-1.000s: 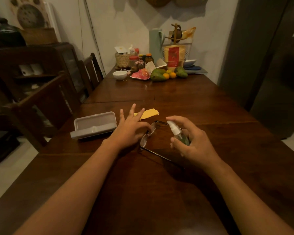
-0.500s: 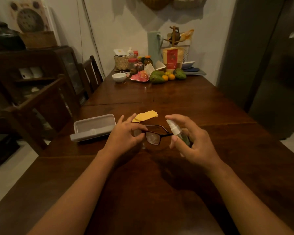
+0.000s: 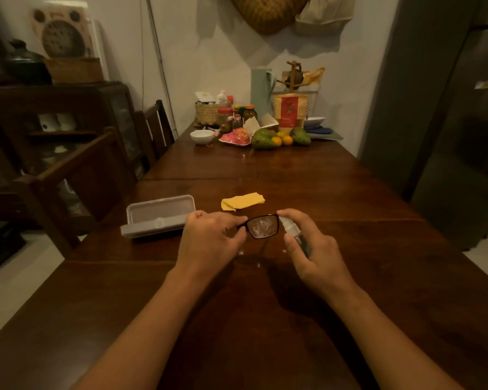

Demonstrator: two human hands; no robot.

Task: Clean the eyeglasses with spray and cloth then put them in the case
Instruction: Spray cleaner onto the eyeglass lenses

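The eyeglasses [image 3: 261, 227] are black-framed with squarish lenses, held above the table between the two hands. The one lens in view looks cloudy, streaked with pale smears or droplets; the other lens is hidden behind the left hand [image 3: 209, 237]. That hand's fingers are curled closed around the frame's left side, with fingertips [image 3: 241, 220] pinching the rim just beside the visible lens. The right hand [image 3: 310, 249] is closed around a small spray bottle [image 3: 293, 233], whose white nozzle sits just beside the lens's right edge and points toward it. The right forefinger lies over the nozzle top, its tip touching or nearly touching the frame's upper corner; I cannot tell which. The bottle's clear body is mostly covered by the palm and thumb.

Just beyond the fingertips lies a yellow cleaning cloth [image 3: 243, 201], soft, folded and slightly rumpled, flat on the wood. To the left of the left hand's knuckles sits the open eyeglass case [image 3: 159, 216], a grey rounded-rectangular hard shell with a smooth pale lining, close to the hand. All rests on a dark, polished wooden table [image 3: 350, 198] with visible plank seams. Far beyond the fingers, at the table's end, stand fruit [image 3: 265, 138], jars and a white bowl [image 3: 202, 136].
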